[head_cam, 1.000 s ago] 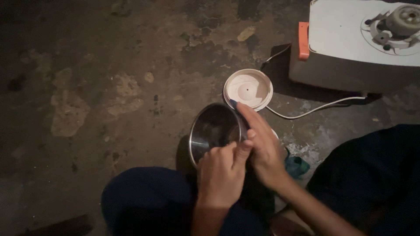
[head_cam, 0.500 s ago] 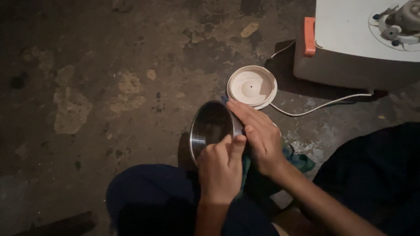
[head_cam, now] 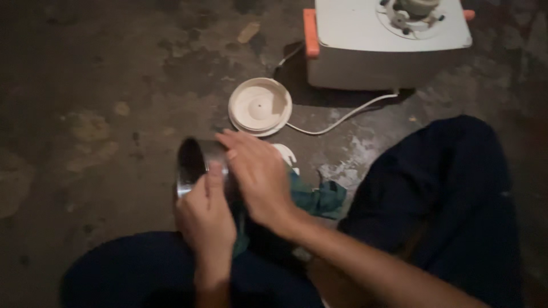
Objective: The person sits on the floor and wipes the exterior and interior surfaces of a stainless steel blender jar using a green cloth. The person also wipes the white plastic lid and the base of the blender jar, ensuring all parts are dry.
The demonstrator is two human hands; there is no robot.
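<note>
A round steel jar (head_cam: 191,165) lies tilted on its side above my lap, its open mouth facing left. My left hand (head_cam: 206,214) grips its near rim, thumb up along the edge. My right hand (head_cam: 257,177) lies flat over the jar's top and right side, fingers spread toward the left. A green cloth (head_cam: 319,198) sits bunched just right of my hands, partly under my right wrist. A white round lid (head_cam: 260,106) lies on the floor beyond the jar.
A white appliance base (head_cam: 365,43) with an orange side tab (head_cam: 310,33) stands at the top, its white cord (head_cam: 348,114) running across the floor. My dark-trousered knees (head_cam: 451,188) flank the jar. The floor is rough, stained concrete (head_cam: 91,85).
The jar has tipped from facing up to lying on its side, mouth to the left. My right hand has slid over its top. The view has shifted, so everything sits further right.
</note>
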